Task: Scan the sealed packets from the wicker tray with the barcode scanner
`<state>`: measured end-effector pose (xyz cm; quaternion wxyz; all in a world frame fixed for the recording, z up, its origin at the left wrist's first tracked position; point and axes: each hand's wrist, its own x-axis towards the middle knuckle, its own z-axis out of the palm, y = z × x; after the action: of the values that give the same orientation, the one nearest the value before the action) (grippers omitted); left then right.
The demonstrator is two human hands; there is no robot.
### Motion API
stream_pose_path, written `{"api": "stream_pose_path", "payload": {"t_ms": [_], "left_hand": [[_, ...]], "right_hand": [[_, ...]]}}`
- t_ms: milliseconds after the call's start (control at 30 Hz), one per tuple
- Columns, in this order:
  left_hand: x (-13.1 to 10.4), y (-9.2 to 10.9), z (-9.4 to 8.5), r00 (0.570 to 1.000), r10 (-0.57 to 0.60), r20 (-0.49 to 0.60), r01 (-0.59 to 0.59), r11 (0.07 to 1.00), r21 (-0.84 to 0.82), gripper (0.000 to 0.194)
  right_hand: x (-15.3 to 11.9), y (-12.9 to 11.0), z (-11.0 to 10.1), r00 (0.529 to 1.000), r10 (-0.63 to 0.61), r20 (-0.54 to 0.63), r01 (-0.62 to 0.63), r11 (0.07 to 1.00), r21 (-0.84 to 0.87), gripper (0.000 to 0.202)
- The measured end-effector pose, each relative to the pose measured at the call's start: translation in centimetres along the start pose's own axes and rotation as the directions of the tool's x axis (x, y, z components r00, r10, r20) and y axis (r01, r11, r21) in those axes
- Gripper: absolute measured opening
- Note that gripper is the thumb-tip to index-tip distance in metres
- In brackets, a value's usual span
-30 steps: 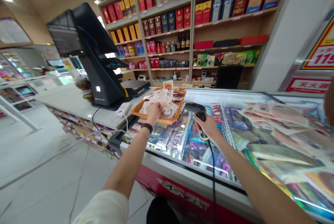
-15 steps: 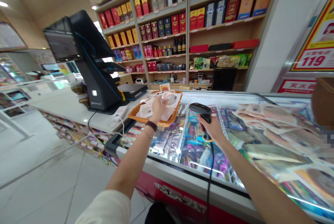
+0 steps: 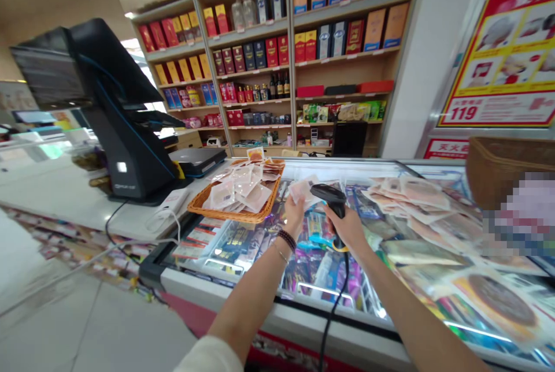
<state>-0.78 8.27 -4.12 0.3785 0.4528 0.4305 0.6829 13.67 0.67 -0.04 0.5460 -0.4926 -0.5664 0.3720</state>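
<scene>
My left hand [image 3: 295, 215] pinches a small clear plastic packet [image 3: 303, 190] above the glass top of a freezer [image 3: 255, 256]. Close beside it, my right hand [image 3: 347, 222] is wrapped around the handle of a black barcode scanner [image 3: 329, 194], whose head points left toward the packet. A black cable hangs from the scanner's handle. To the left of my hands, an orange wicker basket [image 3: 197, 205] holds a pile of similar clear packets [image 3: 243, 184].
A checkout terminal [image 3: 125, 147] stands on the counter at left, with a flat grey device [image 3: 197, 158] behind the basket. More flat packets [image 3: 411, 193] spread over the freezer at right, near a brown box [image 3: 498, 164]. Shelves of boxed goods [image 3: 269, 54] line the back.
My left hand has moved right, out of the basket, bringing a packet up to the scanner. My right hand still holds the scanner. The view has turned right.
</scene>
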Motion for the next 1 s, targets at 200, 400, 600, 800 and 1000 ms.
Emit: {"api": "stream_pose_path", "payload": {"t_ms": [200,400,600,800,1000], "left_hand": [[0.5,-0.9,-1.0,0.999,-0.013,-0.052,0.015,0.999,0.043,0.045],[0.7,-1.3,-1.0,0.998,-0.021,-0.063,0.024,0.999,0.047,0.043],[0.4,-0.6,-0.5,1.0,-0.025,-0.014,0.025,0.999,0.038,0.052],[0.5,0.3,3.7,0.967,-0.213,0.137,0.223,0.973,-0.058,0.05],[-1.9,0.5,12.1,0.886,-0.227,0.403,0.241,0.97,0.017,0.054]], "right_hand": [[0.0,0.7,0.3,0.999,-0.022,-0.048,0.016,0.992,-0.128,0.04],[-0.4,-0.1,0.1,1.0,-0.005,0.002,0.005,0.993,-0.118,0.039],[0.5,0.2,-1.5,0.998,-0.036,-0.061,0.03,0.994,-0.104,0.041],[1.6,-1.2,-8.9,0.972,-0.109,-0.21,0.088,0.99,-0.106,0.041],[0.5,-3.7,-17.5,0.912,-0.137,-0.388,0.075,0.983,-0.171,0.046]]}}
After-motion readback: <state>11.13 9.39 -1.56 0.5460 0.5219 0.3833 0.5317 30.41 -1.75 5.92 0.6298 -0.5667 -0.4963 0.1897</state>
